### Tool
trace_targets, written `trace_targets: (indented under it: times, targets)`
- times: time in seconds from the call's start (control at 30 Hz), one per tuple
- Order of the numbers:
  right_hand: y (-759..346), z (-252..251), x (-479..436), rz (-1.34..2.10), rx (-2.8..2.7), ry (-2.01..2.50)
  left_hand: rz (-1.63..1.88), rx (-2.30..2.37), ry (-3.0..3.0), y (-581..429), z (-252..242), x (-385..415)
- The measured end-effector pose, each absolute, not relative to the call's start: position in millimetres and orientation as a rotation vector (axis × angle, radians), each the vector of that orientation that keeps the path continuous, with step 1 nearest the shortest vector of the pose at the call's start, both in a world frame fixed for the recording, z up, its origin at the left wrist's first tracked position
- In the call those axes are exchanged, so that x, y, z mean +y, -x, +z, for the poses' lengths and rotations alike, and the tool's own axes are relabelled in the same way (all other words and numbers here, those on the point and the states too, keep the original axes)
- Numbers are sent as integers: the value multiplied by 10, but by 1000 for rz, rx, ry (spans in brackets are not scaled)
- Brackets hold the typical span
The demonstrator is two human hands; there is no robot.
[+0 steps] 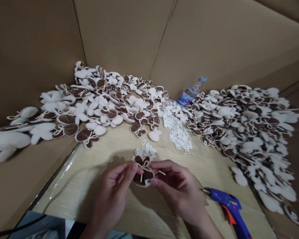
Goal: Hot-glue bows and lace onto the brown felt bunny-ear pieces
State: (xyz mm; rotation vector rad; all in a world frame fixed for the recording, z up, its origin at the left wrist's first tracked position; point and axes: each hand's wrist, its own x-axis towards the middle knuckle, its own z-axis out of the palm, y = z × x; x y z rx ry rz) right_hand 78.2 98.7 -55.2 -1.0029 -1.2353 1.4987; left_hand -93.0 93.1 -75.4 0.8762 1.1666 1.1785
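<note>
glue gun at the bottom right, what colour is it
Blue body with an orange trigger, on the glue gun; the head view shows it.

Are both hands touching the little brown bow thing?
Touching. The head view shows the left hand and right hand pinching the brown felt piece between their fingertips.
</note>
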Motion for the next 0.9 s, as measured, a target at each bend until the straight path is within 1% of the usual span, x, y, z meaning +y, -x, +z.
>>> trace_targets:
  times: [0.2, 0.37, 0.57, 0.77, 0.9]
  targets:
    - [-798, -556, 992, 1470, -1294, 1048, 1155, 1211, -952, 935, -677, 943]
    - [-810, -535, 990, 1369, -1371, 1110, 1148, 1228, -1001, 930, -665, 960]
    - [-819, -530, 984, 1290, -1519, 1142, 1086, 1087, -1082, 928, -684, 951]
    - [-875, -483, 1040, 1385, -1459, 1241, 1016, 1129, -1164, 932, -734, 936]
    - [-926, -432, 1020, 1438, -1373, 1296, 946, 1050, -1298, 929, -676, 966]
